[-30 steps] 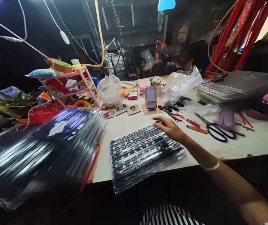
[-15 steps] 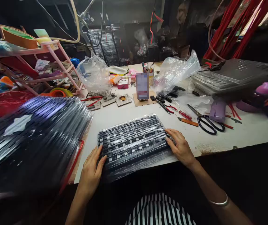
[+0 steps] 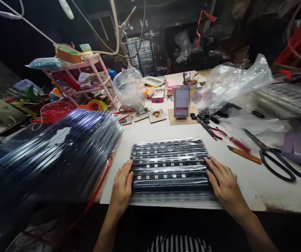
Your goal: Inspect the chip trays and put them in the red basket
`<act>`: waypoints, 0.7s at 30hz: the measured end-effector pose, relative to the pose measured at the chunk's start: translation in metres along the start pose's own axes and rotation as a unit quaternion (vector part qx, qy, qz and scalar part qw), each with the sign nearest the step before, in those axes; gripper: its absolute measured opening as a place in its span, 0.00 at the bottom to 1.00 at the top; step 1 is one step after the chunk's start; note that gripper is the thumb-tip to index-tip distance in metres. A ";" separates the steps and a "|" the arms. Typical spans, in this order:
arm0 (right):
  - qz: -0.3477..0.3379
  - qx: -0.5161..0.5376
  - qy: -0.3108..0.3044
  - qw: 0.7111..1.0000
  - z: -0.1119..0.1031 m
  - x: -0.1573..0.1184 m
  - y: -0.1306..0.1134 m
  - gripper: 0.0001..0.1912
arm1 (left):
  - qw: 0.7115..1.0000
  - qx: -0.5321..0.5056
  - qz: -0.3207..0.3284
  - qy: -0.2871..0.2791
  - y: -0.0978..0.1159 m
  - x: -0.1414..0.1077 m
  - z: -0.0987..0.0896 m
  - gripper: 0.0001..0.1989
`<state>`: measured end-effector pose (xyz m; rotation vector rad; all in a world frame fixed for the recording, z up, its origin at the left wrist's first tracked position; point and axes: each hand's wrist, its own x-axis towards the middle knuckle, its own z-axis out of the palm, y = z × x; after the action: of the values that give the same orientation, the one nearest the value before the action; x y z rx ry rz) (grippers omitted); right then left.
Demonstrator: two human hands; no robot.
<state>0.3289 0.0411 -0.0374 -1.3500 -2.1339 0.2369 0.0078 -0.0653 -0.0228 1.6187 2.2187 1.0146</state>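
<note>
A stack of ribbed clear plastic trays (image 3: 170, 185) lies on the white table, with rows of small dark parts bearing white marks inside. My left hand (image 3: 122, 187) presses against its left edge, fingers along the side. On the opposite edge, my right hand (image 3: 226, 187) holds the stack the same way, its fingertips at the upper right side. The stack sits between both palms, near the table's front edge. What exactly the small parts are, I cannot make out.
A tall leaning pile of similar dark trays (image 3: 87, 154) stands left, a red strap (image 3: 100, 185) beside it. To the right lie scissors (image 3: 276, 154), an orange-handled knife (image 3: 245, 155) and a red screwdriver (image 3: 239, 144). Behind are a phone (image 3: 182, 101), plastic bags (image 3: 234, 84) and a pink rack (image 3: 97, 75).
Both hands have turned the tray stack, so its front edge now runs nearly parallel to the table edge. The camera view has swung left, and both hands keep their hold.
</note>
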 end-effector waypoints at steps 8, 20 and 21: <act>-0.010 0.002 0.008 1.000 0.006 0.007 0.007 0.22 | 0.999 -0.031 -0.028 0.023 0.007 -0.005 -0.003 0.22; 0.023 0.092 0.005 0.995 0.007 0.007 0.004 0.23 | 0.996 -0.055 -0.054 0.044 0.010 -0.004 0.002 0.22; 0.020 0.095 0.011 0.995 0.008 0.007 0.004 0.23 | 0.996 -0.054 -0.053 0.046 0.010 -0.004 0.003 0.22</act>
<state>0.3254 0.0501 -0.0432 -1.2799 -2.0121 0.4287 0.0179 -0.0661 -0.0194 1.4211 2.2389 1.1782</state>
